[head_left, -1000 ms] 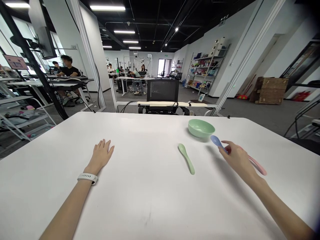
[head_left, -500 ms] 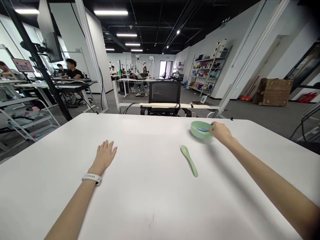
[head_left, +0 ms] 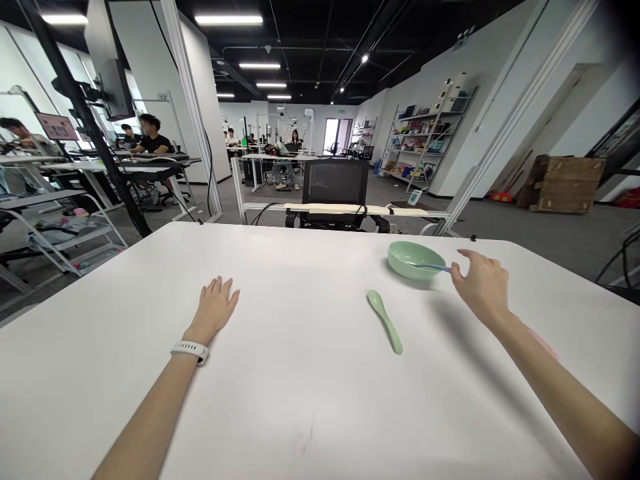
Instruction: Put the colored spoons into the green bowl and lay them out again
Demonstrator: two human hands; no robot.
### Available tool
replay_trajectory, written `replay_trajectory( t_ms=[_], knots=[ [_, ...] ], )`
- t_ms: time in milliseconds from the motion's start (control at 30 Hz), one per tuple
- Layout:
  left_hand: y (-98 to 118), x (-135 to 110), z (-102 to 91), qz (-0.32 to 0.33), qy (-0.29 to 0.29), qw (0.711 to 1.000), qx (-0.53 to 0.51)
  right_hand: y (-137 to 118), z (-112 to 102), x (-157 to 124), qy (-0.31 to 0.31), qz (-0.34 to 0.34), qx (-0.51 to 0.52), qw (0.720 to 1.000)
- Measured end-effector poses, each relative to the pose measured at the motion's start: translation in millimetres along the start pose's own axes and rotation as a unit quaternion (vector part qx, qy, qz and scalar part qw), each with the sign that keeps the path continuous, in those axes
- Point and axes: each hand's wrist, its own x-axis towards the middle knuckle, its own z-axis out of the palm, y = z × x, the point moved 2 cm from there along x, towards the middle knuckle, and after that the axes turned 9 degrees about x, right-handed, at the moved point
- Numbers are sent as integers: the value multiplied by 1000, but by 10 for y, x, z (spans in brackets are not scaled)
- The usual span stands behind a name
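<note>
A green bowl (head_left: 407, 268) stands near the far side of the white table (head_left: 280, 373). In it rests a blue spoon (head_left: 431, 267), its slim handle leaning out over the right rim. Just right of the bowl is my right hand (head_left: 483, 283), thumb and index finger spread apart, the thumb close to the handle's end; whether they touch I cannot tell. A light green spoon (head_left: 385, 321) lies on the tabletop in front of the bowl. To the left, my left hand (head_left: 215, 308) lies flat with fingers stretched out, holding nothing.
Something pink (head_left: 544, 343) shows partly behind my right forearm. Beyond the table's far edge stand a black mesh chair (head_left: 335, 181) and a metal frame bar (head_left: 325, 209). People sit at desks farther back, and a stocked shelf (head_left: 425, 140) stands behind to the right.
My right hand has moved right, off the bowl's rim, and its fingers have opened. The blue spoon's handle now sticks out past the rim. My left hand stays put on the table.
</note>
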Motion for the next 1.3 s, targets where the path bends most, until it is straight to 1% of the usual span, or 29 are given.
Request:
replay_trajectory(
  t_ms=[33, 100, 200, 300, 367, 467, 633, 700, 800, 867, 900, 933, 1000, 1067, 1133, 1200, 1300],
  knots=[
    [2, -1, -4, 0, 0, 1000, 0, 104, -12, -117, 7, 6, 18, 1000],
    [0, -1, -4, 3, 3, 1000, 0, 310, 11, -344, -2, 12, 45, 999],
    [-12, 3, 18, 7, 14, 1000, 0, 566, 133, -612, -69, -7, 83, 994],
    [-24, 7, 46, 7, 24, 1000, -2, 731, 276, -758, -129, -15, 114, 985],
    [-28, 8, 56, 5, 30, 1000, -4, 790, 348, -801, -151, -13, 125, 981],
    [-29, 10, 58, 3, 30, 1000, -3, 819, 397, -825, -155, -13, 133, 979],
    [-20, 9, 49, -1, 12, 1000, 0, 740, 324, -804, -142, -6, 134, 981],
    [-16, 7, 46, 1, 18, 1000, -1, 662, 250, -732, -124, 5, 121, 985],
    [-15, 6, 43, 2, 26, 1000, -3, 490, 113, -500, -64, 12, 94, 993],
    [-17, 6, 37, 3, 28, 1000, -5, 336, 33, -270, -35, -8, 74, 997],
    [-18, 6, 33, 4, 28, 1000, -6, 249, 5, -142, -35, -26, 63, 997],
    [-18, 6, 27, 5, 26, 1000, -6, 159, -14, -13, -45, -45, 50, 997],
    [-17, 2, 15, 5, 16, 1000, -4, -18, -23, 234, -88, -62, 2, 994],
    [-14, -3, 1, 4, 7, 1000, 0, -174, 4, 437, -152, -54, -57, 985],
    [-10, -7, -16, 4, 5, 1000, 4, -300, 51, 582, -203, -43, -93, 974],
    [-2, -10, -34, 5, 2, 1000, 4, -390, 107, 675, -226, -36, -102, 968],
    [13, -12, -61, 4, -12, 1000, 3, -461, 190, 743, -239, -19, -107, 965]
  ],
)
